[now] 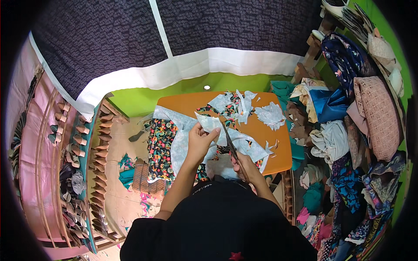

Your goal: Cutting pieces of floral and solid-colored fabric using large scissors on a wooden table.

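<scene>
One work surface: an orange-brown, round-cornered tabletop (pixel 279 150), which I monitor remotely through the head view.
Left hand (pixel 200 141): thumb and fingers are clamped together on a pale, pointed piece of cloth (pixel 210 123); I see that piece raised above the tabletop, near its middle.
Right hand (pixel 245 164): fingers are wrapped around the handle end of long, dark metal scissors (pixel 230 144); I cannot tell how each finger sits in the grips.
Blades: directed toward the far side, tips beside the right edge of the raised piece. I cannot tell whether they are parted or touch the cloth.
Left side: a black cloth with a multicoloured floral print (pixel 162 150) hangs over the tabletop edge.
Under the hands: a pale, lightly mottled cloth (pixel 250 141) spreads across the surface.
Far side: ragged pale scraps (pixel 270 115) lie at the right; mixed pale and black floral scraps (pixel 235 104) lie to their left.
Step in hand: I judge this to be trimming the raised piece along its right edge.
Next move: in my judgement, it calls for a taut edge, left fingertips clear of the cutting line, and a short, controlled closing of the blades.
Caution: loose cloth below could be nicked; I advise high blades.
</scene>
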The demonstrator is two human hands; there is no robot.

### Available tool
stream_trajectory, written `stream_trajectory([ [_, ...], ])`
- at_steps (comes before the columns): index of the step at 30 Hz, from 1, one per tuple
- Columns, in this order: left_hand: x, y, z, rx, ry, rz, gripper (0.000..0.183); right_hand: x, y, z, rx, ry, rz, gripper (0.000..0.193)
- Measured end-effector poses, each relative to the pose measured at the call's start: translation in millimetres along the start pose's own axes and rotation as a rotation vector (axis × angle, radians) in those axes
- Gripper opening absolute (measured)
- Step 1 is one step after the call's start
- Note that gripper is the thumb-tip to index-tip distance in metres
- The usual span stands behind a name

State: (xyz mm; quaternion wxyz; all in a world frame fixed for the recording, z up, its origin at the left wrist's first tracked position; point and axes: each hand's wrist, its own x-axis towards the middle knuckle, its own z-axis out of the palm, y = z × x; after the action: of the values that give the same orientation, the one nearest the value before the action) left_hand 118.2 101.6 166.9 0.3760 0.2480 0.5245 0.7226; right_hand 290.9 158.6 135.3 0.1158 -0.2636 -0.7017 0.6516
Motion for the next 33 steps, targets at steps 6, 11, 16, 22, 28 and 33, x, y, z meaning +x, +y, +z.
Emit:
stream_trajectory([
  [6,0.1,1.9,2.7,-0.024,-0.028,0.001,0.029,2.2,8.4,2.6,-0.162,0.036,-0.209,0.074],
  [11,-2.0,1.8,3.7,0.045,-0.047,0.023,0.03,4.5,8.6,2.2,-0.109,-0.005,-0.198,0.082],
  [16,-2.1,2.1,4.4,0.089,-0.03,0.033,0.028,3.5,5.6,5.3,-0.078,0.006,-0.106,0.084],
  [22,-1.6,3.6,5.4,0.095,-0.029,0.054,0.029,3.4,5.8,4.6,-0.081,0.028,-0.164,0.08],
  [28,0.5,0.1,4.6,0.067,-0.033,0.077,0.03,4.7,10.6,3.2,-0.118,0.021,-0.175,0.077],
  [33,-0.3,2.9,3.5,0.124,-0.035,0.028,0.03,6.5,17.4,1.9,-0.053,0.002,-0.09,0.074],
])
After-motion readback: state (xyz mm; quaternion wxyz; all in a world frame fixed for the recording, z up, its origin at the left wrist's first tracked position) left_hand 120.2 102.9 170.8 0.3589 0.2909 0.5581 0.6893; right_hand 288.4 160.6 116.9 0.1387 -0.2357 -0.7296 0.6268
